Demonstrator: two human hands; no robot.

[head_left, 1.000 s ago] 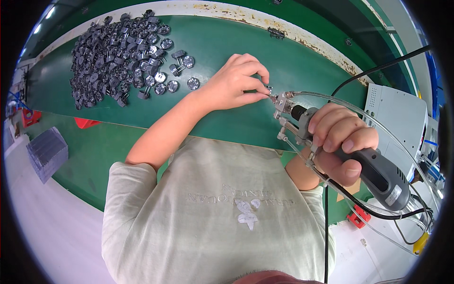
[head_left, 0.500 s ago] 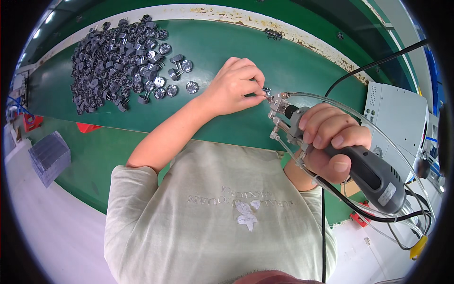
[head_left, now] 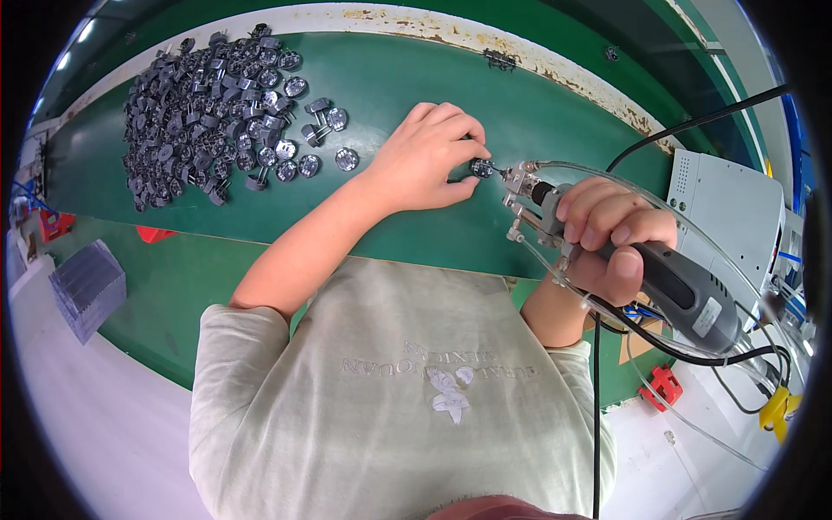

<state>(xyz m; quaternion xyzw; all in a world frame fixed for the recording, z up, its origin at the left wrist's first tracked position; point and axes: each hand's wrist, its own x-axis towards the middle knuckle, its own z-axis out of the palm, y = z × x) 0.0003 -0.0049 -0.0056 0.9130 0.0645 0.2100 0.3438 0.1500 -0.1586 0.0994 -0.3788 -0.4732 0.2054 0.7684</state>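
My left hand [head_left: 429, 156] pinches a small round black part [head_left: 482, 168] with a shiny face, between thumb and fingers just above the green tabletop. In my right hand [head_left: 620, 230] is a grey and black powered screwdriver [head_left: 676, 290], my fingers wrapped round its body. Its metal nose [head_left: 523, 180], fitted with a clear hose and small fittings, points left at the part. The thin tip ends close beside the part; whether they touch I cannot tell. A big heap of similar round parts [head_left: 204, 121], some with metal pins, lies at the left of the table.
Several loose parts [head_left: 347, 159] lie between the heap and my left forearm. A pale machine box [head_left: 724, 217] stands at the right. Black cable [head_left: 693, 126] and hoses run around the screwdriver. A rusty white ledge [head_left: 416, 24] bounds the table's far side.
The screwdriver has drawn slightly right, its nose now a little off the left fingers. The part in my left hand shows more plainly; that hand has barely shifted.
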